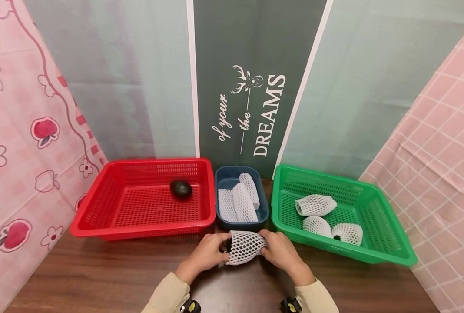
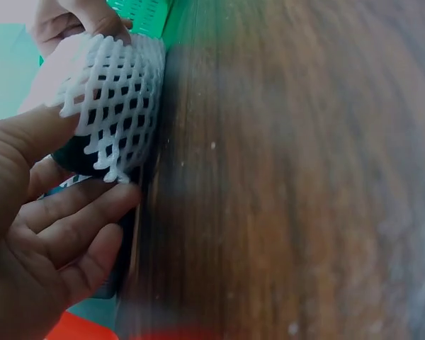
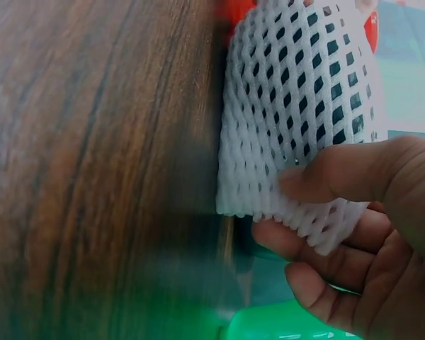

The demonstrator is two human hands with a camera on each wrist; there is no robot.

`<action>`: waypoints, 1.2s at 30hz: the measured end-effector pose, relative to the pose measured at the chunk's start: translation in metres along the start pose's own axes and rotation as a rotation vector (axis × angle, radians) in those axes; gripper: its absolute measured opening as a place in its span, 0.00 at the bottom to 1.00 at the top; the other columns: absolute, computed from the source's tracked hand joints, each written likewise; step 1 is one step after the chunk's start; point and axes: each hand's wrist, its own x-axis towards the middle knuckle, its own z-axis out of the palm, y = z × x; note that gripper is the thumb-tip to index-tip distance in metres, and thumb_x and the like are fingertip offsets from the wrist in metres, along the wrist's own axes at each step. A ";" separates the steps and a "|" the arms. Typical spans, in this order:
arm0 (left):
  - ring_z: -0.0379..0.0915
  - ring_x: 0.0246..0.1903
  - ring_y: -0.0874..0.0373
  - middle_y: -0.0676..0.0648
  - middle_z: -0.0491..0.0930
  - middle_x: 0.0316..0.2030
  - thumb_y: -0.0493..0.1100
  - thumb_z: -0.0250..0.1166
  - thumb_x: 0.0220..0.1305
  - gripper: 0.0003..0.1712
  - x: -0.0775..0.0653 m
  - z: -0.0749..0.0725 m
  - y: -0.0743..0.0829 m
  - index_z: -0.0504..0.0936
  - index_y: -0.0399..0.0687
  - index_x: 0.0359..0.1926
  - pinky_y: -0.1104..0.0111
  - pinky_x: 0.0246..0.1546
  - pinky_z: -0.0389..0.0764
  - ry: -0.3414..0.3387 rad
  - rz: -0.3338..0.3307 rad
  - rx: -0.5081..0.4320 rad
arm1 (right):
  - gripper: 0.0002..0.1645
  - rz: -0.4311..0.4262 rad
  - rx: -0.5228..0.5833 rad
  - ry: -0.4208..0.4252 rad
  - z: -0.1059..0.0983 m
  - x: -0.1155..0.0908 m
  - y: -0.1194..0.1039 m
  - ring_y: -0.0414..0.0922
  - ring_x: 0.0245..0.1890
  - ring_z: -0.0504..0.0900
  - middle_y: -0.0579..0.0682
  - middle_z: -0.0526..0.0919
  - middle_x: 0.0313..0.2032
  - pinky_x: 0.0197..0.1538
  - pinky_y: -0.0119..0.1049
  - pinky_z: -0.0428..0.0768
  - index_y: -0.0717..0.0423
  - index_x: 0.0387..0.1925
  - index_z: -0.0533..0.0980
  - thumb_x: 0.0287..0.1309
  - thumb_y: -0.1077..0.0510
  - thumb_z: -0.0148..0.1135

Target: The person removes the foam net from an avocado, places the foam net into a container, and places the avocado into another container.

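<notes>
A dark avocado [image 2: 74, 157] sits inside a white foam net sleeve [image 1: 244, 248], held between both hands in front of the blue bin. Its bare end sticks out of the sleeve's open left mouth. My left hand [image 1: 209, 252] grips the avocado at that end, thumb at the net's edge and fingers below. With thumb and fingers, my right hand [image 1: 280, 251] pinches the gathered right end of the sleeve. In the right wrist view, the dark fruit shows through the mesh of the net [image 3: 297, 85] beyond the thumb.
A red basket [image 1: 210, 195] at the left holds one bare avocado [image 1: 181, 189]. Behind the hands, the blue bin [image 1: 221, 174] contains several foam sleeves [image 1: 244, 202]. At the right, a green basket [image 1: 392, 230] holds three net-wrapped fruits [image 1: 316, 204]. All stand on a wooden table [image 1: 111, 278].
</notes>
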 end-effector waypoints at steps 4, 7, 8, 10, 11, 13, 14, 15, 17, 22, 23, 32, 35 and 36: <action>0.74 0.24 0.66 0.51 0.80 0.26 0.32 0.68 0.37 0.26 0.000 -0.001 0.001 0.80 0.39 0.45 0.73 0.27 0.74 0.010 0.005 0.041 | 0.19 0.007 -0.012 -0.010 -0.001 0.001 -0.001 0.44 0.25 0.78 0.48 0.81 0.28 0.27 0.40 0.74 0.55 0.36 0.78 0.35 0.68 0.66; 0.74 0.24 0.66 0.52 0.79 0.25 0.33 0.68 0.37 0.26 0.000 -0.003 0.002 0.80 0.40 0.44 0.73 0.27 0.74 0.004 0.005 0.048 | 0.19 0.003 -0.015 -0.013 0.000 0.000 -0.001 0.44 0.25 0.78 0.48 0.81 0.28 0.27 0.40 0.74 0.55 0.36 0.78 0.35 0.67 0.66; 0.74 0.25 0.66 0.52 0.79 0.25 0.33 0.68 0.37 0.26 -0.001 -0.004 0.002 0.80 0.40 0.45 0.72 0.27 0.74 0.000 0.007 0.052 | 0.19 0.002 -0.013 -0.014 0.000 0.000 -0.001 0.44 0.26 0.78 0.48 0.81 0.29 0.27 0.40 0.74 0.55 0.37 0.78 0.36 0.67 0.66; 0.74 0.25 0.65 0.52 0.79 0.25 0.35 0.68 0.37 0.26 -0.002 -0.007 0.003 0.80 0.39 0.45 0.72 0.27 0.74 -0.004 0.017 0.061 | 0.19 -0.003 -0.012 -0.012 -0.001 -0.001 -0.001 0.43 0.26 0.78 0.48 0.81 0.29 0.28 0.39 0.74 0.55 0.37 0.78 0.36 0.68 0.66; 0.74 0.25 0.65 0.51 0.79 0.25 0.35 0.69 0.37 0.26 -0.002 -0.009 0.003 0.80 0.38 0.45 0.72 0.28 0.75 -0.005 0.019 0.063 | 0.18 -0.009 -0.008 -0.009 -0.001 -0.001 -0.001 0.43 0.27 0.78 0.47 0.81 0.30 0.28 0.38 0.74 0.55 0.37 0.78 0.37 0.68 0.66; 0.74 0.26 0.64 0.51 0.79 0.26 0.37 0.72 0.38 0.27 -0.003 -0.013 0.003 0.80 0.38 0.45 0.71 0.28 0.75 -0.002 0.021 0.072 | 0.17 -0.027 -0.006 0.002 -0.003 -0.001 0.000 0.42 0.28 0.78 0.47 0.81 0.31 0.29 0.38 0.75 0.55 0.36 0.79 0.38 0.68 0.66; 0.74 0.26 0.64 0.51 0.79 0.26 0.39 0.73 0.39 0.27 -0.003 -0.016 0.003 0.80 0.38 0.46 0.71 0.29 0.75 -0.001 0.021 0.076 | 0.17 -0.039 -0.010 0.012 -0.004 -0.001 0.000 0.42 0.29 0.78 0.46 0.81 0.31 0.30 0.38 0.75 0.54 0.36 0.79 0.39 0.68 0.66; 0.74 0.27 0.64 0.51 0.79 0.27 0.40 0.74 0.39 0.28 -0.004 -0.018 0.003 0.79 0.38 0.46 0.71 0.29 0.75 0.001 0.019 0.079 | 0.17 -0.050 -0.014 0.023 -0.005 -0.001 0.000 0.42 0.29 0.78 0.45 0.81 0.31 0.31 0.38 0.75 0.54 0.35 0.79 0.39 0.69 0.66; 0.74 0.28 0.64 0.51 0.79 0.29 0.42 0.75 0.40 0.30 -0.005 -0.022 0.003 0.79 0.39 0.48 0.70 0.30 0.75 -0.002 0.013 0.078 | 0.16 -0.065 -0.016 0.042 -0.007 -0.001 0.000 0.42 0.30 0.78 0.44 0.80 0.32 0.32 0.38 0.75 0.53 0.34 0.80 0.39 0.69 0.65; 0.74 0.29 0.64 0.54 0.79 0.32 0.47 0.77 0.41 0.32 -0.008 -0.026 0.001 0.79 0.42 0.49 0.70 0.31 0.75 -0.013 0.004 0.053 | 0.15 -0.057 -0.015 0.042 -0.011 -0.002 0.001 0.42 0.30 0.77 0.44 0.79 0.30 0.31 0.38 0.75 0.52 0.32 0.80 0.39 0.70 0.65; 0.74 0.29 0.64 0.54 0.79 0.32 0.47 0.77 0.40 0.32 -0.009 -0.026 0.001 0.79 0.42 0.50 0.71 0.31 0.75 -0.018 -0.002 0.042 | 0.15 -0.051 -0.015 0.033 -0.011 -0.002 0.001 0.42 0.29 0.77 0.44 0.79 0.30 0.31 0.37 0.75 0.52 0.32 0.80 0.39 0.70 0.65; 0.74 0.28 0.64 0.56 0.78 0.31 0.47 0.77 0.40 0.31 -0.010 -0.024 -0.005 0.80 0.46 0.49 0.73 0.30 0.74 -0.046 -0.006 -0.018 | 0.14 -0.037 -0.003 0.010 -0.005 -0.005 0.008 0.40 0.28 0.76 0.43 0.80 0.30 0.31 0.37 0.75 0.52 0.31 0.79 0.39 0.69 0.65; 0.75 0.29 0.64 0.56 0.79 0.34 0.46 0.78 0.40 0.32 -0.010 -0.025 -0.005 0.79 0.46 0.49 0.71 0.32 0.75 -0.061 0.002 -0.019 | 0.16 -0.021 0.015 -0.007 -0.005 -0.006 0.008 0.41 0.31 0.77 0.45 0.81 0.33 0.33 0.38 0.75 0.54 0.34 0.79 0.39 0.69 0.65; 0.75 0.30 0.64 0.55 0.79 0.34 0.46 0.77 0.40 0.32 -0.010 -0.026 -0.004 0.79 0.45 0.50 0.71 0.33 0.76 -0.068 0.004 -0.012 | 0.17 -0.010 0.025 -0.020 -0.006 -0.006 0.007 0.42 0.32 0.78 0.46 0.81 0.35 0.34 0.39 0.75 0.54 0.36 0.79 0.39 0.69 0.65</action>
